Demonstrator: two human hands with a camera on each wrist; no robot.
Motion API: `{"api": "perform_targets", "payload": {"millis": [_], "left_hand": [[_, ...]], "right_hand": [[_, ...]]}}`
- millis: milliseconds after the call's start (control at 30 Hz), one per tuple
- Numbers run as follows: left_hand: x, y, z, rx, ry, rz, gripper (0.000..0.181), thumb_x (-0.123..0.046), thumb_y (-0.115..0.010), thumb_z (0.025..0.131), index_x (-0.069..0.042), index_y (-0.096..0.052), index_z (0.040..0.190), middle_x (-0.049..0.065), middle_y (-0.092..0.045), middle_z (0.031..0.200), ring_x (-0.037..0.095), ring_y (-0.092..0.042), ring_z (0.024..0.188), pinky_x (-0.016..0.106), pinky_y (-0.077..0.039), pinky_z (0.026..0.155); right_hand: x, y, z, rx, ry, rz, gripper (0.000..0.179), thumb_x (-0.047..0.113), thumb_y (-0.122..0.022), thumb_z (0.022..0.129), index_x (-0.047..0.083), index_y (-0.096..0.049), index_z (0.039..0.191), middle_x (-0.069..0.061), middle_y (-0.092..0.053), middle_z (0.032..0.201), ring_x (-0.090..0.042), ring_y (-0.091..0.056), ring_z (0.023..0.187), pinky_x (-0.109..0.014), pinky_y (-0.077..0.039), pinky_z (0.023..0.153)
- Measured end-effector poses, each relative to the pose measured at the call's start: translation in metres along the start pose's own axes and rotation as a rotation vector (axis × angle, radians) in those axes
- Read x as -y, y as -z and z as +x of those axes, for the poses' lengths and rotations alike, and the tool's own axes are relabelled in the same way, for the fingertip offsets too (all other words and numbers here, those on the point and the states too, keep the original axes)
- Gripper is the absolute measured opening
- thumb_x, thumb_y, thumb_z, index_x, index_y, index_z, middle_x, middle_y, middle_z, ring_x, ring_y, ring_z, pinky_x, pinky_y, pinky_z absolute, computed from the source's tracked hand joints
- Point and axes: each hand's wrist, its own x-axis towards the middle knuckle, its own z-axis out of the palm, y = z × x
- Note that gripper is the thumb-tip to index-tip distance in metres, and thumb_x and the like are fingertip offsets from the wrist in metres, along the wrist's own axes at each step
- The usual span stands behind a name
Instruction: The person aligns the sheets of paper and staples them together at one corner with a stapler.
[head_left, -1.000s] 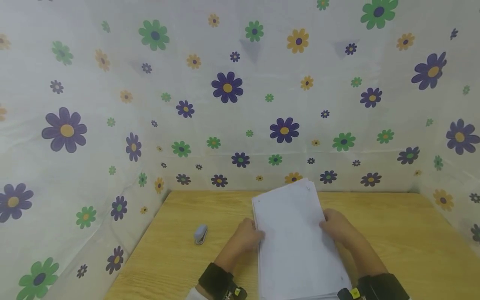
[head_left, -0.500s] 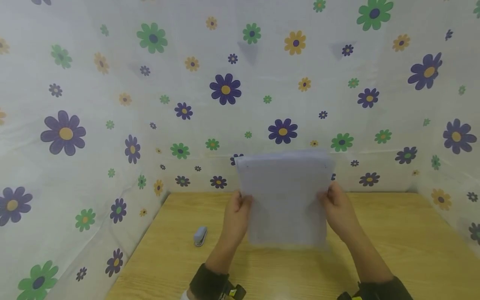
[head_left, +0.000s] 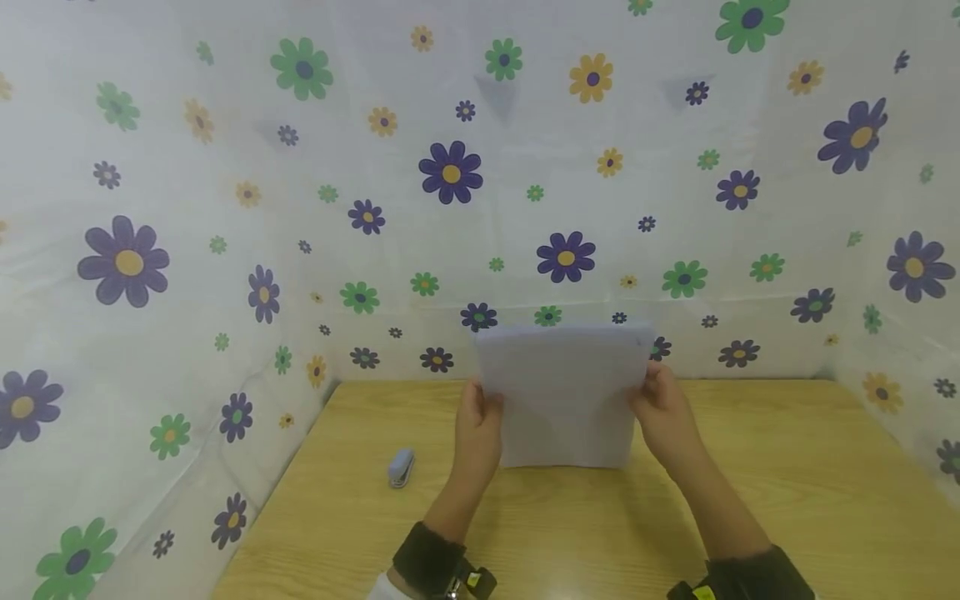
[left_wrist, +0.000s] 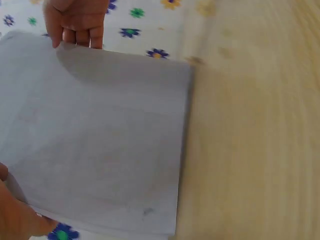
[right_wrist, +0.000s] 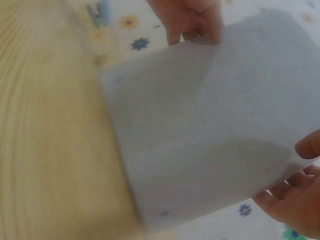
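A stack of white paper sheets [head_left: 566,400] stands nearly upright over the table in the head view, its lower edge close to the wood. My left hand [head_left: 480,423] grips the left side, thumb on the near face and fingers behind. On the opposite side my right hand [head_left: 663,412] holds it the same way. The right wrist view shows the paper stack [right_wrist: 210,115] with small dark marks near its corners. Both hands also flank the paper stack [left_wrist: 100,130] in the left wrist view.
A small light-blue stapler [head_left: 401,467] lies on the wooden table [head_left: 337,533], left of my left hand. A white curtain with printed flowers [head_left: 375,275] hangs behind the table and along both sides.
The paper stack was tilted flat toward the table; both hands have lifted it upright. Since half a second ago it has dropped slightly. The stapler has stayed put.
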Motion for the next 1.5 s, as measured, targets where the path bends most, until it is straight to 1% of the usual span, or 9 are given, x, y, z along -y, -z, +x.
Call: {"api": "perform_targets", "payload": {"millis": [133, 300, 433, 633, 833, 967, 1200, 1367, 1500], "left_hand": [[0.019, 0.000, 0.001, 0.020, 0.086, -0.007, 0.033, -0.006, -0.043, 0.107, -0.005, -0.047, 0.140, 0.010, -0.054, 0.145, 0.028, -0.051, 0.136, 0.048, -0.039, 0.117], [0.027, 0.001, 0.001, 0.038, 0.133, 0.080, 0.035, -0.011, -0.041, 0.109, -0.004, -0.046, 0.143, 0.013, -0.052, 0.149, 0.032, -0.047, 0.142, 0.052, -0.032, 0.121], [0.020, 0.004, 0.005, 0.033, 0.088, 0.132, 0.032, -0.013, -0.042, 0.109, -0.004, -0.049, 0.139, 0.013, -0.056, 0.145, 0.031, -0.049, 0.139, 0.052, -0.035, 0.119], [-0.020, 0.010, 0.008, 0.065, -0.083, 0.116, 0.029, -0.019, -0.039, 0.112, -0.010, -0.048, 0.138, 0.008, -0.058, 0.138, 0.026, -0.058, 0.128, 0.052, -0.047, 0.108], [-0.033, 0.010, 0.005, 0.107, -0.168, 0.050, 0.031, -0.016, -0.038, 0.111, -0.014, -0.047, 0.140, 0.007, -0.058, 0.136, 0.027, -0.060, 0.125, 0.051, -0.051, 0.105], [-0.013, 0.003, 0.005, 0.099, -0.116, 0.025, 0.030, -0.017, -0.039, 0.111, -0.015, -0.048, 0.140, 0.007, -0.059, 0.135, 0.027, -0.061, 0.124, 0.049, -0.051, 0.105], [0.017, -0.003, 0.000, 0.110, 0.128, 0.182, 0.035, -0.017, -0.042, 0.110, -0.010, -0.038, 0.144, 0.013, -0.048, 0.146, 0.033, -0.048, 0.137, 0.055, -0.039, 0.114], [0.019, -0.003, -0.002, 0.097, 0.145, 0.260, 0.033, -0.017, -0.039, 0.111, -0.009, -0.043, 0.143, 0.015, -0.052, 0.147, 0.034, -0.051, 0.136, 0.054, -0.041, 0.114], [0.010, -0.003, -0.001, 0.069, 0.090, 0.266, 0.028, -0.016, -0.038, 0.111, -0.009, -0.048, 0.136, 0.013, -0.056, 0.141, 0.031, -0.055, 0.132, 0.051, -0.044, 0.112]], "right_hand": [[-0.024, -0.003, 0.008, 0.043, -0.123, -0.051, 0.048, 0.006, -0.046, 0.106, -0.007, -0.034, 0.151, -0.028, -0.037, 0.158, -0.045, -0.036, 0.147, -0.057, -0.030, 0.120], [-0.039, -0.009, 0.010, 0.054, -0.152, -0.103, 0.049, 0.009, -0.042, 0.108, -0.005, -0.035, 0.154, -0.025, -0.037, 0.160, -0.043, -0.036, 0.148, -0.057, -0.029, 0.120], [-0.031, -0.011, 0.009, -0.009, -0.075, -0.163, 0.041, 0.011, -0.043, 0.108, -0.004, -0.046, 0.146, -0.027, -0.049, 0.150, -0.044, -0.050, 0.137, -0.060, -0.039, 0.113], [0.002, -0.007, 0.003, -0.073, 0.103, -0.184, 0.033, 0.017, -0.046, 0.109, 0.002, -0.052, 0.138, -0.024, -0.062, 0.134, -0.041, -0.062, 0.120, -0.059, -0.049, 0.101], [0.019, 0.000, -0.005, -0.054, 0.121, -0.155, 0.036, 0.019, -0.047, 0.109, 0.008, -0.050, 0.144, -0.021, -0.061, 0.138, -0.040, -0.060, 0.124, -0.059, -0.047, 0.104], [0.006, 0.001, -0.001, -0.048, 0.015, -0.188, 0.036, 0.017, -0.046, 0.109, 0.007, -0.049, 0.143, -0.024, -0.057, 0.141, -0.044, -0.057, 0.126, -0.061, -0.044, 0.108], [-0.027, 0.000, 0.008, 0.041, -0.131, -0.123, 0.055, 0.007, -0.047, 0.102, -0.003, -0.031, 0.154, -0.026, -0.035, 0.160, -0.045, -0.033, 0.149, -0.059, -0.027, 0.121], [-0.031, -0.001, 0.008, -0.002, -0.097, -0.092, 0.045, 0.008, -0.043, 0.105, -0.008, -0.041, 0.147, -0.027, -0.042, 0.156, -0.043, -0.040, 0.145, -0.057, -0.031, 0.120], [-0.023, 0.001, 0.006, -0.057, -0.042, -0.103, 0.034, 0.011, -0.043, 0.108, -0.006, -0.049, 0.136, -0.026, -0.052, 0.147, -0.040, -0.051, 0.134, -0.056, -0.040, 0.113]]}}
